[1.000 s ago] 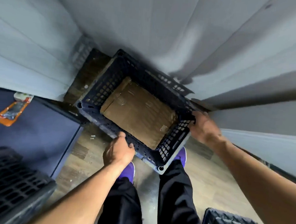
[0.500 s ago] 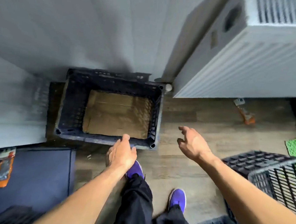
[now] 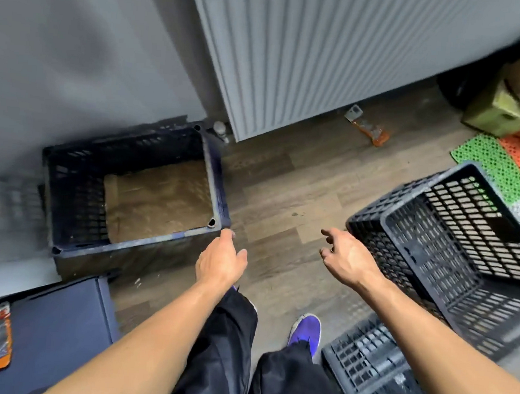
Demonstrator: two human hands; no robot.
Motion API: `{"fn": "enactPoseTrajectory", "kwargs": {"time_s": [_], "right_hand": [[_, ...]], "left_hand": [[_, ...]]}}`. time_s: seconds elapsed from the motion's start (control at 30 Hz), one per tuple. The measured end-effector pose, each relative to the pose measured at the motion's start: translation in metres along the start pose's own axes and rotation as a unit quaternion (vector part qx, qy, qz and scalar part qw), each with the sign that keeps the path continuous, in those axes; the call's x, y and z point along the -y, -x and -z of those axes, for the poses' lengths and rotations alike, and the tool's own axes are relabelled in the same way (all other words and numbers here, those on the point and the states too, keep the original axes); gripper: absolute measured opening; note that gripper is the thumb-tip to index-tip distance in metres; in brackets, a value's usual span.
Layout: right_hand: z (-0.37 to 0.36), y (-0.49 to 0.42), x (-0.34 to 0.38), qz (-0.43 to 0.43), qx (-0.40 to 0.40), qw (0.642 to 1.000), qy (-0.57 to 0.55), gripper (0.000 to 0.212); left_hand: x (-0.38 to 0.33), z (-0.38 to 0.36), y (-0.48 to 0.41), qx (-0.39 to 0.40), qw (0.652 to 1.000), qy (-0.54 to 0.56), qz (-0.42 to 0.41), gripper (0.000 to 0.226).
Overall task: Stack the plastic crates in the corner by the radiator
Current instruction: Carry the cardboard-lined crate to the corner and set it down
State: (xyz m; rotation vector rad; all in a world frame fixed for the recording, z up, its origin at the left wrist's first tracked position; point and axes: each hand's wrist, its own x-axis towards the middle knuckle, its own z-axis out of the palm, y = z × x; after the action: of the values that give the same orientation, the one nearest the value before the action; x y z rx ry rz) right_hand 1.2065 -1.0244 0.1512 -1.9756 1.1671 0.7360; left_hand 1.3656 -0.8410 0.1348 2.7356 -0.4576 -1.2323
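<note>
First crate [image 3: 136,194] upright in corner against wall, just beside radiator [image 3: 339,57]: base for stack, cardboard [image 3: 157,199] lining floor of it. Both hands empty, fingers loosely spread: left hand [image 3: 220,260] by crate's near corner, right hand [image 3: 348,258] reaching toward tilted crate [image 3: 452,241], likely next pick. Third crate [image 3: 372,377] near feet. Crates visible: three. Stacked: none yet.

bare forearms, no sleeves showing; loose black trousers [image 3: 227,342] and a purple trainer [image 3: 306,329].
</note>
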Motion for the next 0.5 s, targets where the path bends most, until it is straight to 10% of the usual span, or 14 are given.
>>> {"fn": "enactPoseTrajectory", "kwargs": {"time_s": [0.5], "right_hand": [[-0.094, -0.053, 0.05, 0.047, 0.051, 0.997, -0.021, 0.052]], "left_hand": [[0.053, -0.033, -0.052, -0.042, 0.997, 0.028, 0.066, 0.048]]}}
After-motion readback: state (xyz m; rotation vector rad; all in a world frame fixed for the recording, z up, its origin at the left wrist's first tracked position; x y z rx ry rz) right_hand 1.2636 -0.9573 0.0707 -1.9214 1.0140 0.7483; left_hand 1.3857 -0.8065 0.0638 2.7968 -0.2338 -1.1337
